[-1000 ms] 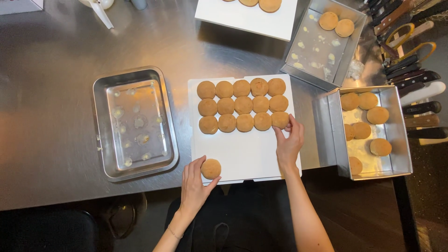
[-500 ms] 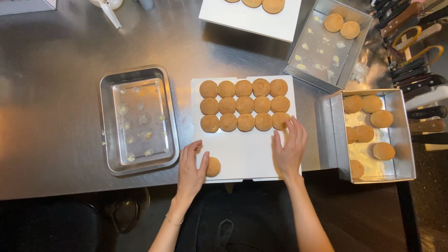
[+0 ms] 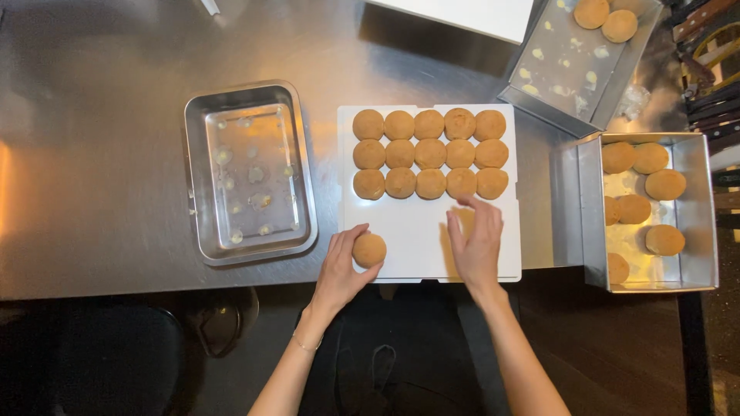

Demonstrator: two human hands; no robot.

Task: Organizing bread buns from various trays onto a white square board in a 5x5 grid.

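I see the round bun point(image 3: 369, 250) in my left hand point(image 3: 344, 270), fingers curled around it, at the white board's point(image 3: 416, 239) 7 o'clock edge. It's round, so no long axis; domed side up. My right hand point(image 3: 476, 243) cups another, half hidden. Three rows point(image 3: 429, 154) sit filled; the fourth is just beginning. More buns wait in the tray point(image 3: 694, 208) at 3 o'clock.
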